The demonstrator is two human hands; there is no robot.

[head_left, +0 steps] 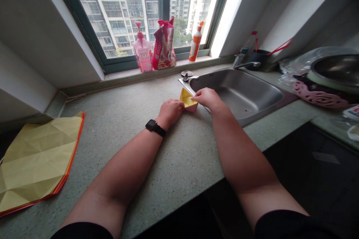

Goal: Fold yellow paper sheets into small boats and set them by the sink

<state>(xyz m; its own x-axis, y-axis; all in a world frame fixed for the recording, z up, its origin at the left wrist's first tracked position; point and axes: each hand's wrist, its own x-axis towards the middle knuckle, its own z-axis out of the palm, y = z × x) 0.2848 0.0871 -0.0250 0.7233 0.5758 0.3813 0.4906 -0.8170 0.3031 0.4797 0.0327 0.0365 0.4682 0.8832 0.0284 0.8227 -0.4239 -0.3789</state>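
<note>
Your left hand is curled, its fingers pressed against the small folded paper; your right hand grips the other side, fingers over the top. The paper sits on the counter just beside the sink's left corner, its long axis slanting, yellow tip pointing toward the window.
</note>
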